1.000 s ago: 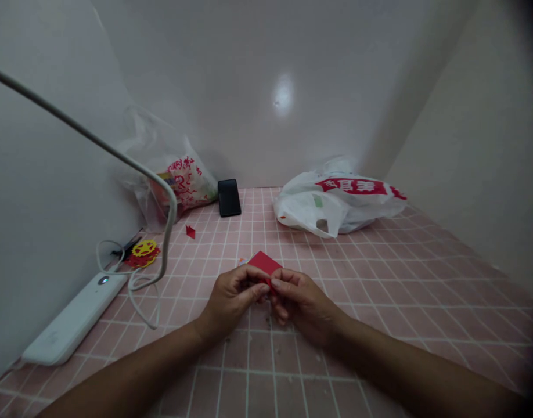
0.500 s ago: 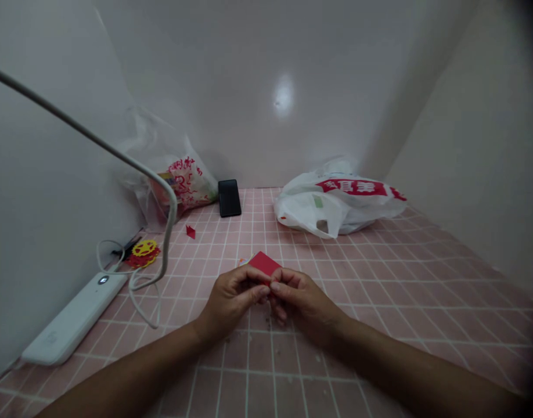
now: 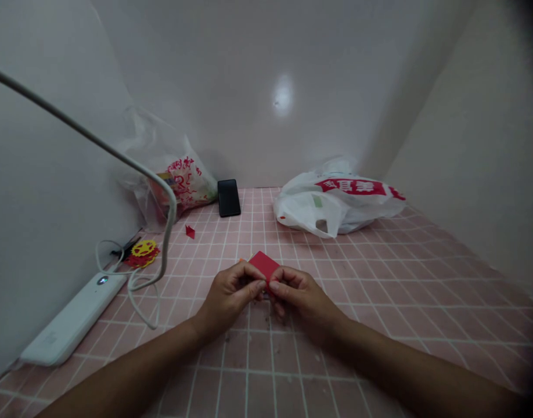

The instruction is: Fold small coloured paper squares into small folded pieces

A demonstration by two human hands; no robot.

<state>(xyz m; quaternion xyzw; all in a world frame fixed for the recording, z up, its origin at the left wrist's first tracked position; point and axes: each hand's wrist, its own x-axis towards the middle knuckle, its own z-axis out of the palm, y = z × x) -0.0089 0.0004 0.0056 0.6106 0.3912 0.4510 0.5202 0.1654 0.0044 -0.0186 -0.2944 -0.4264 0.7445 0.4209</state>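
Nearest, left hand (image 3: pixel 229 296): closed in a pinch on the red paper, with thumb and forefinger pressed on its near left edge. The forearm is stretched in from the lower left.
Right hand (image 3: pixel 299 295): likewise clamped on the red paper at its near right edge. Its fingertips are met by those of the left hand, and the other fingers are curled under.
Red paper (image 3: pixel 265 265): a small folded piece, gripped between both hands low over the table, near the middle of the view. Its far corner is pointed away from the person.
Table (image 3: pixel 380 278): covered in pink square tiles with pale joints.
White device (image 3: pixel 70 325): a long bar laid along the left wall, with a small round button seen near its far end.
Cord (image 3: pixel 140 285): white, looped on the tiles just beside the device's far end.
Bent rod (image 3: pixel 96 142): grey, run down from the upper left and curved toward the cord.
Paper cutouts (image 3: pixel 143 252): yellow and red, stacked by the left wall just beyond the device.
Red scrap (image 3: pixel 190 231): small, left alone on the tiles, well apart from the hands.
Clear bag (image 3: pixel 179 177): printed in red, slumped in the far left corner.
Phone (image 3: pixel 229 197): black, placed by the back wall, just right of the clear bag.
White bag (image 3: pixel 336 203): marked with a red band, crumpled at the far right.
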